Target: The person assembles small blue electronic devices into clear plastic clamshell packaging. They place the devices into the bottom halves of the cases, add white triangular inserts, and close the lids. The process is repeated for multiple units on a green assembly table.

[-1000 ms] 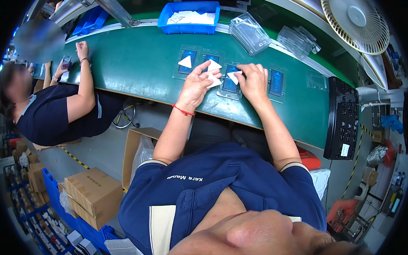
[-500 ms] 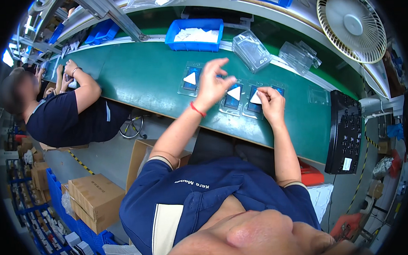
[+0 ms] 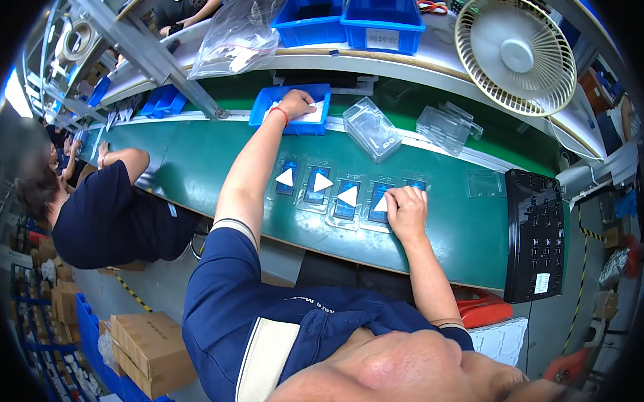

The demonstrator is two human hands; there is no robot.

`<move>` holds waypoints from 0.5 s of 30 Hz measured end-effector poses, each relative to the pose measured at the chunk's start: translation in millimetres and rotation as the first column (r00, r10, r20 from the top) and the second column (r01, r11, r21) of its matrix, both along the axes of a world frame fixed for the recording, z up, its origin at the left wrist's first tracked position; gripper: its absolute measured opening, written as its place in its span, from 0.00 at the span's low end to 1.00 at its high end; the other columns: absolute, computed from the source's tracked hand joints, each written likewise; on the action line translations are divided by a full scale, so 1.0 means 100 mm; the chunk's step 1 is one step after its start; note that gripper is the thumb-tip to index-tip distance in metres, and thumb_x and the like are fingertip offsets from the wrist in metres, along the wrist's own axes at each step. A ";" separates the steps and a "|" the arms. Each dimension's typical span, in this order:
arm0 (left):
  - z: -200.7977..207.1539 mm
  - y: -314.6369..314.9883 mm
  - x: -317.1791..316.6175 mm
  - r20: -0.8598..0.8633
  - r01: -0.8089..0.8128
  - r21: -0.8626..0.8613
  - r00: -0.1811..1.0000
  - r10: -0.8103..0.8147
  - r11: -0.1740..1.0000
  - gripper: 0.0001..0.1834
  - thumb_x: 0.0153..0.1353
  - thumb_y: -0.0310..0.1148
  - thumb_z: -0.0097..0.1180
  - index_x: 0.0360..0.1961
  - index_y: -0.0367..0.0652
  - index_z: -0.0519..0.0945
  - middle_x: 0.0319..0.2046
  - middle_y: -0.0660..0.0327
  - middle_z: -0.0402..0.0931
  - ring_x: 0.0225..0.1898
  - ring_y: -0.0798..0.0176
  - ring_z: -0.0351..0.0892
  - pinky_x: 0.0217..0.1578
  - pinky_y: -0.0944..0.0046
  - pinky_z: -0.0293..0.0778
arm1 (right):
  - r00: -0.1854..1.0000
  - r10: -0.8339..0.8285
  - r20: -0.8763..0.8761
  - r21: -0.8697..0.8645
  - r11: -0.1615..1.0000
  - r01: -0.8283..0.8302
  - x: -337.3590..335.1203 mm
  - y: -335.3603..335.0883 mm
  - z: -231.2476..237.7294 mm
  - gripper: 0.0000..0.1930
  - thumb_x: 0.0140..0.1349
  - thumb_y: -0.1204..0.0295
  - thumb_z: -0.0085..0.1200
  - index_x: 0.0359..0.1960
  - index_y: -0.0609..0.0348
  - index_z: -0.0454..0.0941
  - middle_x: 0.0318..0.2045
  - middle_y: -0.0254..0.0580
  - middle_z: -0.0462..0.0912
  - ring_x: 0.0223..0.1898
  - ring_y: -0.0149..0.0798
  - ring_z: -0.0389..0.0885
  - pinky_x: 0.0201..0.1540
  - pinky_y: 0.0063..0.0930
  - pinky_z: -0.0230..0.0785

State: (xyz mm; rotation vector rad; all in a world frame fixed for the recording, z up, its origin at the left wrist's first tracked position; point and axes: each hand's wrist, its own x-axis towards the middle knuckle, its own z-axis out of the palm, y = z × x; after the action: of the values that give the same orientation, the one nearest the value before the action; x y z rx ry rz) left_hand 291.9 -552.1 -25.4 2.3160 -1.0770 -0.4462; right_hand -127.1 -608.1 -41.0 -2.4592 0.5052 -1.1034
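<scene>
Several clear plastic trays holding dark blue rectangular pieces (image 3: 288,184) lie in a row on the green bench. White triangular pieces (image 3: 321,181) rest on several of them. My right hand (image 3: 407,209) is over the row's right end, its fingers pinched on a white triangle (image 3: 380,204) lying on a blue piece; another blue piece (image 3: 416,185) is partly hidden behind the hand. My left hand (image 3: 294,105), with a red cord at the wrist, reaches into a blue bin (image 3: 311,128) of white pieces (image 3: 317,116). Its fingers are curled among them; what they hold is hidden.
Behind the row are a clear plastic box (image 3: 371,128) and clear plastic holders (image 3: 447,128). A black panel (image 3: 538,236) stands at the right. Above, a shelf carries blue bins (image 3: 382,22), a plastic bag (image 3: 235,37) and a fan (image 3: 515,54). A co-worker (image 3: 110,215) sits left.
My left hand has gone from above the trays up and left into the blue bin. A white triangle now shows on the second tray from the left. My right hand stays at its triangle.
</scene>
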 end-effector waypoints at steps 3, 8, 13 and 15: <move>0.02 0.10 0.07 -0.258 -0.181 -0.190 0.958 0.128 0.965 0.08 0.50 0.27 0.67 0.32 0.37 0.85 0.31 0.59 0.83 0.30 0.67 0.81 0.35 0.67 0.76 | 1.000 0.023 -0.010 0.046 0.999 -0.023 0.02 0.02 0.04 0.03 0.51 0.72 0.61 0.25 0.55 0.80 0.24 0.39 0.78 0.31 0.44 0.75 0.38 0.37 0.62; 0.50 0.24 -0.33 -0.417 -0.359 -0.509 0.898 0.140 0.783 0.08 0.53 0.27 0.66 0.34 0.35 0.85 0.30 0.60 0.83 0.30 0.70 0.79 0.33 0.70 0.75 | 1.000 0.024 0.001 0.075 0.997 -0.024 0.00 0.02 0.06 0.03 0.52 0.73 0.61 0.26 0.56 0.80 0.24 0.39 0.78 0.30 0.43 0.75 0.37 0.36 0.62; 0.81 0.40 -1.50 -0.343 -0.150 -0.584 0.936 -0.075 0.798 0.09 0.57 0.30 0.63 0.37 0.37 0.84 0.26 0.68 0.79 0.25 0.77 0.71 0.26 0.76 0.66 | 0.989 0.005 0.148 0.392 0.918 -0.063 0.05 0.05 0.23 0.14 0.52 0.75 0.62 0.41 0.60 0.80 0.26 0.38 0.78 0.27 0.33 0.74 0.34 0.27 0.68; 0.62 0.44 -2.09 -0.394 -0.099 -0.587 0.902 -0.177 0.803 0.08 0.57 0.28 0.63 0.36 0.37 0.84 0.27 0.68 0.79 0.26 0.76 0.71 0.27 0.75 0.67 | 0.965 0.028 0.260 0.438 0.888 -0.144 0.09 0.11 0.36 0.17 0.51 0.73 0.63 0.44 0.60 0.79 0.35 0.43 0.81 0.29 0.36 0.76 0.36 0.30 0.69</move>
State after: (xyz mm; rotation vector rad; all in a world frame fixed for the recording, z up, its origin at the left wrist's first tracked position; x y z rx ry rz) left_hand 83.3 -507.7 36.5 1.5373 -0.8784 -0.5168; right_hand -118.0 -597.4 -5.3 -1.8907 0.5025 -1.0906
